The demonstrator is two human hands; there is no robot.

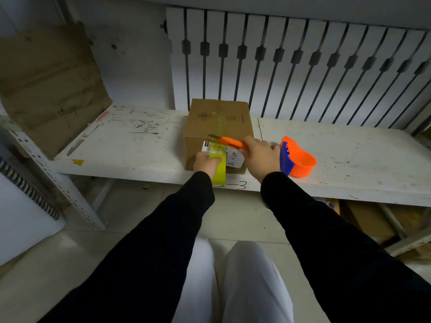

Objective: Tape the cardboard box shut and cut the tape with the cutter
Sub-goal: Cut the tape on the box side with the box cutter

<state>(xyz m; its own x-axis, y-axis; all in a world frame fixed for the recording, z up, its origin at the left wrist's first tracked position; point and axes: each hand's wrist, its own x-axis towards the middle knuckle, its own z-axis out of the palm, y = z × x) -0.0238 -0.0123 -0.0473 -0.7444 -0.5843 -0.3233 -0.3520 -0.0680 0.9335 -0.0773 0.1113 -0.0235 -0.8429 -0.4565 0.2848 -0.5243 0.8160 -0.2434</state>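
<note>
Cutter's on the tape at the box's front edge

Left hand (pixel 206 163) grips the yellow tape roll (pixel 218 170) against the box front; right hand (pixel 260 157) is wrapped round the orange cutter (pixel 229 142), blade at the top front edge of the cardboard box (pixel 218 120) on the white shelf (pixel 130 145). Orange dispenser (pixel 299 159) sits just right.

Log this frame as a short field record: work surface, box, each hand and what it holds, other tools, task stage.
surface: scuffed white shelf board
box: closed cardboard box, tape strip along the top, white label on the near face
left hand: grips yellow tape roll at the box's near face
right hand: holds orange box cutter, blade at the box's near top edge by the tape
other tool: orange-and-blue tape dispenser, on the shelf right of the box, untouched
stage: cutter at the tape; whether it is severed cannot be told
</note>
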